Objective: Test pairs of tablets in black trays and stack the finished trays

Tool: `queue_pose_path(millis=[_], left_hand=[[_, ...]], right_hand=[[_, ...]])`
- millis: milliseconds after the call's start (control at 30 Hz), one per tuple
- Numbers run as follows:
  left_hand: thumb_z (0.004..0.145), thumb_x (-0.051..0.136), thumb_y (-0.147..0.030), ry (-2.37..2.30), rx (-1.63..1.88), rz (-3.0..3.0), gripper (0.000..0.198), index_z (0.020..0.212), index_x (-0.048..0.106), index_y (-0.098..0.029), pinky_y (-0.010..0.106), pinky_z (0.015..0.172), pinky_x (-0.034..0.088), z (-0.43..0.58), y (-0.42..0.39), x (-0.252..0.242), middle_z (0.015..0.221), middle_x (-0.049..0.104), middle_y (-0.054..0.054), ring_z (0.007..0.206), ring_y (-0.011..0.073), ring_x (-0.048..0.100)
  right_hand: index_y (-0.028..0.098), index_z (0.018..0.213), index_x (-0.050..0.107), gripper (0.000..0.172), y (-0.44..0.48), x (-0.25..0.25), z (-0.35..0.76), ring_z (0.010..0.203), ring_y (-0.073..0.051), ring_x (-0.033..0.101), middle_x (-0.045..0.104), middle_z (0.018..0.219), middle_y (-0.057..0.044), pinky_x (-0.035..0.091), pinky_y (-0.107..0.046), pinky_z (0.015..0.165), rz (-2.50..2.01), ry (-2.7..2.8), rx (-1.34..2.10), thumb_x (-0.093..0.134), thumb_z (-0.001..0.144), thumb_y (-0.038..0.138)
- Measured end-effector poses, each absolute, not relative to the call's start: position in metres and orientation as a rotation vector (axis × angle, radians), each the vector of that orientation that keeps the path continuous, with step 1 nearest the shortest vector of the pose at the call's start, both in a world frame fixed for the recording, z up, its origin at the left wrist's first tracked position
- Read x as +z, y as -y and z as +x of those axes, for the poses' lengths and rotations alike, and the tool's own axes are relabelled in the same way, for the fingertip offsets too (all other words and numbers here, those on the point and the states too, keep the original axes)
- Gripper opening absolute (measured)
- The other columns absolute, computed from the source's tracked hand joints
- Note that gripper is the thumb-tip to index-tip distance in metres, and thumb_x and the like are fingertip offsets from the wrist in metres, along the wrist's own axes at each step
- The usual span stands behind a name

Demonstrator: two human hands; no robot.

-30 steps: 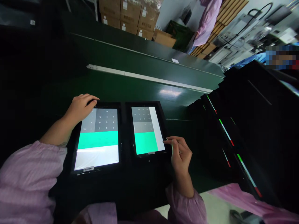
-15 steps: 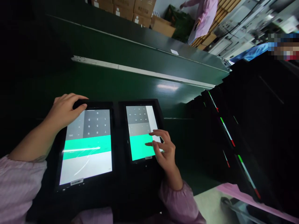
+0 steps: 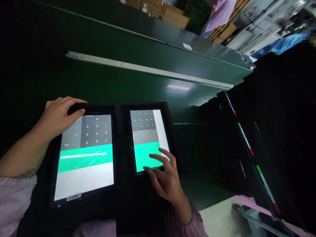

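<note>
The right grip (image 3: 165, 184) has shifted toward the near edge of the right tablet (image 3: 144, 123) since the earlier frame, and the view has swung so the pair sits further left. The left grip (image 3: 59, 115) is draped over the far edge of the left tablet (image 3: 84, 182) as before, fingers curled round it; pinching or plain resting cannot be told.

The right grip is spread wide, nothing pinched. Its fingertips (image 3: 160, 150) are over the green band (image 3: 140, 154) of the right screen; contact with the glass cannot be confirmed. The tablets lie side by side in black cases (image 3: 118, 158) on a dark green surface (image 3: 98, 82), inverted to the wearer. Each shows a green band and a pale area, and the left one's keypad (image 3: 96, 131) has digits and DEL.

Cardboard boxes (image 3: 174, 16) and a co-worker in a pink gown (image 3: 221, 13) are seen beyond the surface; a black rack with coloured stripes (image 3: 256, 131) is at right.

Step in hand is judged to be a touch check of the right screen, with the left tablet steadied. Next move is judged to call for a deliberate fingertip press on the right screen, left grip kept in place.
</note>
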State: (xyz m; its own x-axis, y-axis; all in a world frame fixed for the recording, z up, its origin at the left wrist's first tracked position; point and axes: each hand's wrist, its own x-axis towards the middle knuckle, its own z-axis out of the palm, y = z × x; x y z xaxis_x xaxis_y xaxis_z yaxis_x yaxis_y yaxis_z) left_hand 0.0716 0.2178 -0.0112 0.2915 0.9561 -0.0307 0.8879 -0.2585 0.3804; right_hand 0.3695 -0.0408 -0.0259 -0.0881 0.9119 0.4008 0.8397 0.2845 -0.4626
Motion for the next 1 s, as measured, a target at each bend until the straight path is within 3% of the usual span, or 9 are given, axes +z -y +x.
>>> queue_pose_path(millis=[100,400,500,633,1000], left_hand=[[0.083,0.038,-0.048,-1.668,0.308,2.244,0.057,0.121,0.067,-0.016,0.057,0.114,0.030,0.070,-0.218,-0.010,0.118,0.064,0.013,0.125,0.0360,0.054],[0.087,0.040,-0.046,-1.639,0.311,2.258,0.052,0.123,0.065,-0.019,0.055,0.114,0.030,0.068,-0.217,-0.013,0.122,0.065,0.012,0.124,0.0339,0.054],[0.087,0.040,-0.045,-1.636,0.288,2.257,0.051,0.122,0.065,-0.019,0.055,0.112,0.031,0.067,-0.218,-0.014,0.121,0.066,0.013,0.122,0.0343,0.054],[0.089,0.039,-0.045,-1.624,0.281,2.266,0.051,0.124,0.065,-0.019,0.054,0.110,0.032,0.066,-0.219,-0.015,0.122,0.066,0.013,0.123,0.0339,0.054],[0.094,0.033,-0.047,-1.650,0.255,2.299,0.051,0.124,0.065,-0.021,0.053,0.105,0.035,0.067,-0.216,-0.016,0.125,0.067,0.013,0.119,0.0337,0.055]], right_hand=[[0.026,0.091,0.079,0.025,0.042,-0.028,0.370,0.138,-0.033,0.046,0.066,0.125,-0.006,0.048,-0.057,0.105,-1.587,1.890,0.110,0.058,0.095,0.013],[0.027,0.091,0.081,0.025,0.040,-0.025,0.370,0.140,-0.034,0.044,0.066,0.127,-0.007,0.052,-0.056,0.103,-1.574,1.916,0.162,0.059,0.094,0.015],[0.028,0.093,0.081,0.030,0.024,-0.015,0.382,0.134,-0.033,0.051,0.067,0.120,-0.007,0.054,-0.055,0.099,-1.566,1.820,0.148,0.054,0.097,0.015],[0.028,0.095,0.082,0.029,-0.019,-0.008,0.400,0.131,-0.033,0.051,0.069,0.117,-0.008,0.052,-0.058,0.099,-1.660,1.733,0.039,0.053,0.101,0.025],[0.028,0.090,0.082,0.032,-0.069,-0.042,0.396,0.127,-0.031,0.053,0.069,0.115,-0.008,0.053,-0.057,0.098,-1.643,1.680,-0.046,0.052,0.102,0.030]])
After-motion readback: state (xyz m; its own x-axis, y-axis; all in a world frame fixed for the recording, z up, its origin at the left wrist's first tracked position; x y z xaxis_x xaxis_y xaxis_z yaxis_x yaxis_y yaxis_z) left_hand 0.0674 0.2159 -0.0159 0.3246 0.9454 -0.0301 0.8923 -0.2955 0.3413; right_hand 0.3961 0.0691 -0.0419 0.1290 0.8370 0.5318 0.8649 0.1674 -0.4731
